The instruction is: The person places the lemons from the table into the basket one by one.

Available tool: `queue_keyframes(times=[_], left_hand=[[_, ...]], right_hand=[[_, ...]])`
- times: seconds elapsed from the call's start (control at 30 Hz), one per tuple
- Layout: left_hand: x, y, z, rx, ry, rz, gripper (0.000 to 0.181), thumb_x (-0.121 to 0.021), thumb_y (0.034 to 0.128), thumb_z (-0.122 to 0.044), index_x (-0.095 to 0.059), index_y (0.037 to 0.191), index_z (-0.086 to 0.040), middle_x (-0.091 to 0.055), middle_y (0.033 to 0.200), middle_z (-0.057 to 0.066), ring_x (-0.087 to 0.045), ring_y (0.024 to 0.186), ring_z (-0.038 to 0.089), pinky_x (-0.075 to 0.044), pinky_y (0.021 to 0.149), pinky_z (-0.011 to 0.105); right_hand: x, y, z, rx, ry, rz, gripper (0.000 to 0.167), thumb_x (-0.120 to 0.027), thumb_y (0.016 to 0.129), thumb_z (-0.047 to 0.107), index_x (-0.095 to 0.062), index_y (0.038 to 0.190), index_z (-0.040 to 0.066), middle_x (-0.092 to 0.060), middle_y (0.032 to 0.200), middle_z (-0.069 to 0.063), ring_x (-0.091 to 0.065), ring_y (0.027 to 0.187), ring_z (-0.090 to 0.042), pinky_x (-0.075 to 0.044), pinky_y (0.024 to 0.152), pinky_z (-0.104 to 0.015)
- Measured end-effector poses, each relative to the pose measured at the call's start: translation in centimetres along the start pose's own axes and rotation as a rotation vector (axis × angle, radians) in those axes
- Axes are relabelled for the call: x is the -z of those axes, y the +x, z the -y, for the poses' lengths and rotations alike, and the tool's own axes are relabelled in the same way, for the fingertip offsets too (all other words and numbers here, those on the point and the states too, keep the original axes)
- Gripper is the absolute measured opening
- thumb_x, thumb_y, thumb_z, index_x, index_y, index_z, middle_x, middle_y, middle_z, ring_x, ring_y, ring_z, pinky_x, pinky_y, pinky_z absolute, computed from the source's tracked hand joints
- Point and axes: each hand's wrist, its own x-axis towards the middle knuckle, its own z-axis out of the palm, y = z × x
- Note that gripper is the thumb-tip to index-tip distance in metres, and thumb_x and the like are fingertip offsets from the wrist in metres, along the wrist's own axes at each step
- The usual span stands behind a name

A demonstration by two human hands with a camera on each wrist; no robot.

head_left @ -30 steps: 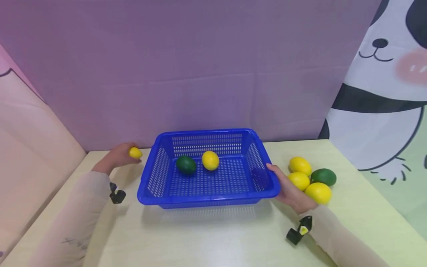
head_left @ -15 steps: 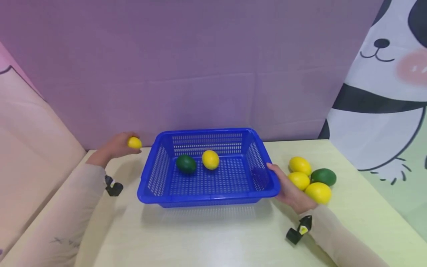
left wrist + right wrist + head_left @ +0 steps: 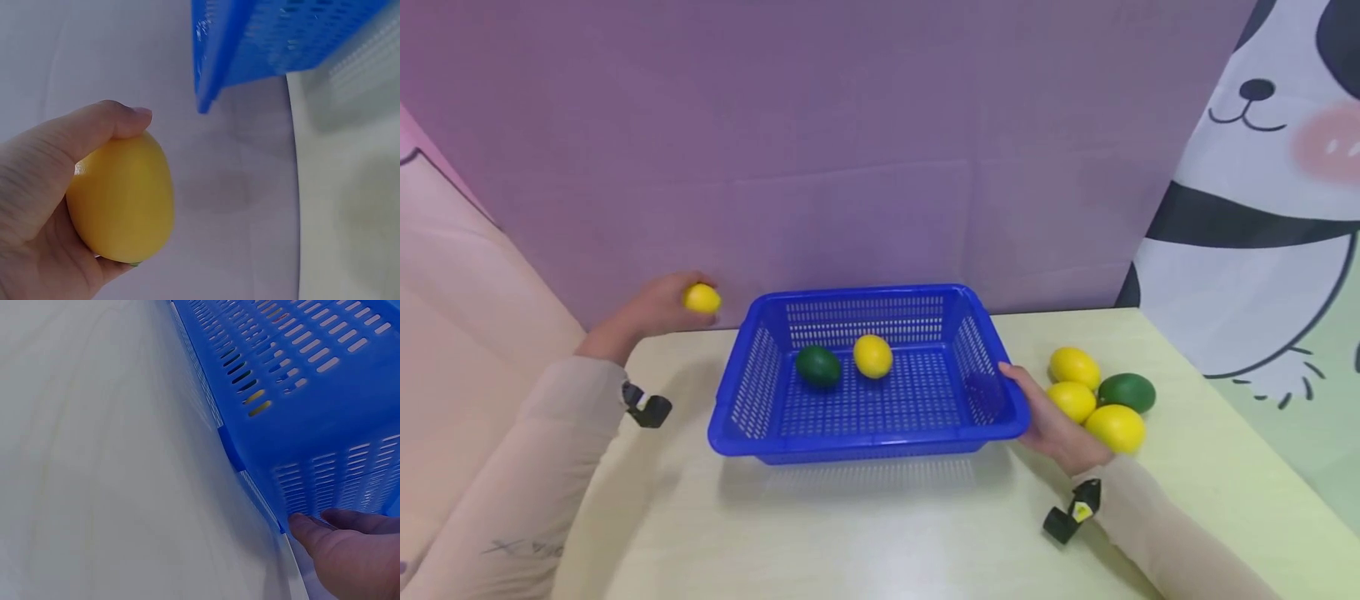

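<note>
The left hand [image 3: 658,308] pinches a lemon [image 3: 702,298] between its thumb and curled fingers, in front of the purple cloth backdrop [image 3: 850,167]. That lemon is to the left of the blue plastic basket [image 3: 872,444], beside its far left corner and apart from it. In the left wrist view the thumb lies across one end of the fruit, and a small green spot shows at the other end.

The right hand [image 3: 1051,429] grips the basket at its right end, one digit over the rim and the rest of the hand against the outside of the slotted wall. Whether the basket's base lies flat on the pale tabletop [image 3: 850,542] is hard to tell from these angles.

Inside the basket, toward the back and left, sit a dark green avocado [image 3: 818,367] and, just to its right, a second lemon [image 3: 872,357]. On the tabletop right of the basket, near the right hand, is a close cluster: a rear lemon [image 3: 1074,367], a middle lemon [image 3: 1072,402], a front lemon [image 3: 1116,428] and another avocado [image 3: 1127,392] on the cluster's right side.

Both arms wear light sleeves [image 3: 1165,525], with a small black device [image 3: 1072,512] at each wrist. A printed panda [image 3: 1262,196] fills the right-hand wall covering.
</note>
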Motion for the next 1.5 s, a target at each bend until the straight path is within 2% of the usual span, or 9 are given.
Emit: queue_keyframes(times=[0.37,0.57,0.73,1.07,1.3,1.5], left_hand=[[0.5,0.0,-3.7,-0.088,-0.016,0.004,0.042,-0.067,0.0832,-0.015,-0.054,0.120,0.001,-0.059,0.104,0.017,-0.051,0.089,0.030,-0.043,0.077,0.043],[0.6,0.4,-5.5,-0.157,-0.012,0.015,0.047,-0.070,0.0830,-0.019,-0.054,0.122,0.002,-0.059,0.107,0.017,-0.052,0.091,0.030,-0.044,0.077,0.043],[0.4,0.7,-6.7,-0.166,-0.022,0.013,0.050,-0.070,0.0826,-0.020,-0.053,0.125,-0.001,-0.060,0.107,0.016,-0.052,0.091,0.029,-0.045,0.079,0.044],[-0.2,1.4,-8.0,-0.229,-0.051,0.020,0.050,-0.070,0.0822,-0.019,-0.054,0.125,-0.001,-0.059,0.109,0.015,-0.052,0.091,0.028,-0.045,0.077,0.043],[-0.5,2.0,-9.0,-0.218,-0.099,0.035,0.049,-0.071,0.0827,-0.022,-0.054,0.126,-0.005,-0.059,0.110,0.013,-0.053,0.092,0.027,-0.045,0.080,0.042],[-1.3,3.0,-9.4,-0.247,-0.130,0.042,0.049,-0.072,0.0818,-0.020,-0.054,0.125,-0.004,-0.059,0.106,0.013,-0.053,0.089,0.026,-0.046,0.077,0.038]], right_hand=[[-0.2,0.1,-0.1,0.005,-0.004,-0.029,0.074,-0.032,0.098,0.050,-0.005,0.146,0.000,-0.055,0.118,-0.008,-0.058,0.101,-0.019,-0.052,0.083,-0.029],[-0.3,0.0,-0.1,0.002,0.004,-0.023,0.075,-0.032,0.098,0.049,-0.003,0.147,0.000,-0.054,0.120,-0.009,-0.058,0.102,-0.020,-0.051,0.084,-0.029],[-0.3,0.1,0.0,-0.010,-0.011,-0.032,0.077,-0.031,0.098,0.050,0.000,0.148,0.001,-0.048,0.125,-0.010,-0.055,0.106,-0.021,-0.050,0.087,-0.031],[-0.2,0.1,-0.1,-0.006,-0.003,-0.018,0.073,-0.031,0.098,0.050,-0.005,0.147,0.001,-0.053,0.120,-0.007,-0.056,0.103,-0.020,-0.050,0.085,-0.030],[-0.1,0.0,0.0,-0.002,-0.012,-0.008,0.075,-0.030,0.098,0.050,-0.002,0.148,0.001,-0.052,0.122,-0.009,-0.056,0.104,-0.021,-0.051,0.085,-0.031],[0.0,-0.1,0.0,-0.005,-0.011,0.001,0.077,-0.030,0.098,0.050,0.001,0.148,0.002,-0.052,0.123,-0.010,-0.057,0.104,-0.021,-0.052,0.084,-0.031]])
